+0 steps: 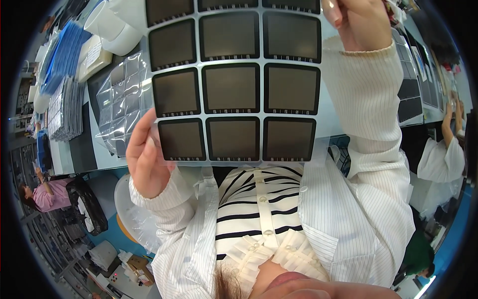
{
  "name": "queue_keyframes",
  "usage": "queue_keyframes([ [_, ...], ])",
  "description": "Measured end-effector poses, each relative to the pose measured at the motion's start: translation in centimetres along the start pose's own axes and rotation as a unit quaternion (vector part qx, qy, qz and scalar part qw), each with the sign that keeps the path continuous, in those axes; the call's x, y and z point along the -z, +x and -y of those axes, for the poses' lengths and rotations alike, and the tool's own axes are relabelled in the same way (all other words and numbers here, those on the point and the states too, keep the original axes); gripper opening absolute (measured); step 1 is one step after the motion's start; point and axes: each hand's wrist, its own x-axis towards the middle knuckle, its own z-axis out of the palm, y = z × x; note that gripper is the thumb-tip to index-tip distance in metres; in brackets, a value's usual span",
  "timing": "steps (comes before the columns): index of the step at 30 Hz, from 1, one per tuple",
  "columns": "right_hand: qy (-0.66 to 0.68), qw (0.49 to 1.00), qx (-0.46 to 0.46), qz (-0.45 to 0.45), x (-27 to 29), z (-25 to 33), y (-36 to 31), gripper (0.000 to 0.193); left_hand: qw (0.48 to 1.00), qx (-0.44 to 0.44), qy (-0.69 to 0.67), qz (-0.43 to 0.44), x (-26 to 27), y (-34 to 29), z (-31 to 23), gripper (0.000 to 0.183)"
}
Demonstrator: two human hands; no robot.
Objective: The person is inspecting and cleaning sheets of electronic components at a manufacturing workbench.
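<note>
Plastic tray [124, 94] partly behind sheet [262, 89]

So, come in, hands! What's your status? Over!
Left hand holding lower left edge of dark-panelled sheet. Right hand by its upper right edge, grip unclear. Sheet upright-looking, hiding part of the table.

The left hand [149, 159] has the lower left edge of a pale sheet of dark rectangular panels [231, 89], the panels ranked in three columns! At its upper right edge, there's the right hand [366, 22], its grip hard to make out. Left of the sheet, clear plastic trays [124, 102] lie on the table [101, 153], white containers [119, 37] just beyond, a blue stack [64, 57] alongside, and a person in pink [55, 195] out on the far left!
</note>
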Motion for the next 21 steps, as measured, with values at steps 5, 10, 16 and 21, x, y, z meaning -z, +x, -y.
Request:
queue_keyframes([
  [5, -0.053, 0.992, -0.118, -0.009, 2.0, -2.4, -0.4, 0.015, 0.991, 0.137, 0.003, -0.006, 0.9, -0.1, 1.6, 0.042],
  [10, -0.051, 0.984, -0.171, -0.029, 4.5, -4.7, -0.7, 0.015, 0.982, 0.182, -0.017, 0.047, 0.4, -0.6, 2.4, 0.056],
  [16, -0.151, 0.975, -0.149, 0.065, 6.8, -5.5, -1.5, 0.021, 0.972, 0.228, 0.004, 0.064, 0.6, -1.5, 2.1, 0.062],
  [21, -0.157, 0.970, -0.167, 0.073, 6.5, -5.3, -2.5, 0.021, 0.965, 0.251, 0.010, 0.070, 1.0, -2.6, 1.7, 0.063],
])
